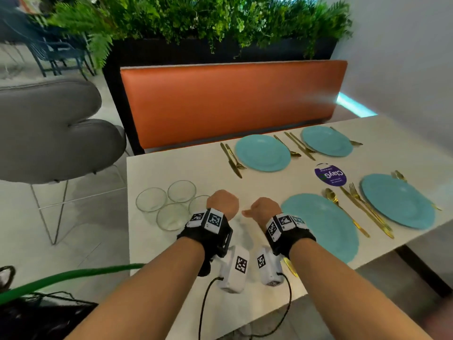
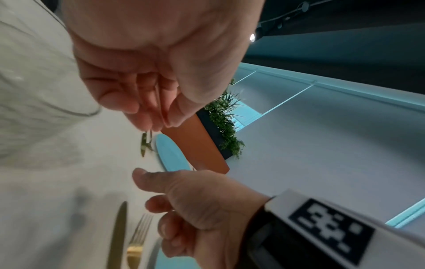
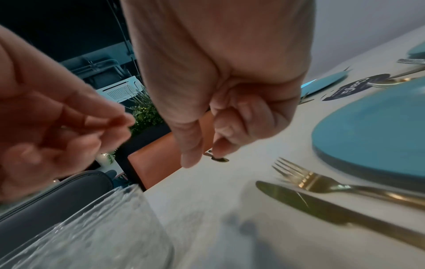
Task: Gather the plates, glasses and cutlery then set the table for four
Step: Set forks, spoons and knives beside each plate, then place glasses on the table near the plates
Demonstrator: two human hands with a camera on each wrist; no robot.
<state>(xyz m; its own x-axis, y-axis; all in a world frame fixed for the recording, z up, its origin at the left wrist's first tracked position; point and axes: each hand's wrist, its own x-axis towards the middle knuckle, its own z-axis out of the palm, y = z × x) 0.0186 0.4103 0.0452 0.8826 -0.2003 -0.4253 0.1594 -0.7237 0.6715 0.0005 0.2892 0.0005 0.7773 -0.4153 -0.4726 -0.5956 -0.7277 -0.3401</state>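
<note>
Glasses (image 1: 169, 204) are what remains of the job: four stand bunched together on the near left of the worktop (image 1: 186, 168), apart from any place setting, which reads as a staging spot from which they can be handed out one by one. Nearest, both hands hang just above the surface between that cluster and the closest plate (image 1: 321, 227). The left hand (image 1: 222, 202) has its fingers loosely curled with nothing in them, and it sits right beside the nearest glass, so I judge it is about to take one. The right hand (image 1: 262, 210) is also empty, fingers folded in and thumb out. A knife (image 3: 322, 205) and fork (image 3: 326, 183) lie side by side just left of the closest plate, handles toward the diner's edge, as a setting needs. Further right, a second plate (image 1: 397, 200) has gold cutlery on both sides. Beyond, two more plates (image 1: 262, 152) face the orange bench (image 1: 228, 101), each flanked by cutlery too, so four places look complete except for drinkware. A purple sticker (image 1: 330, 174) lies between the plates.
</note>
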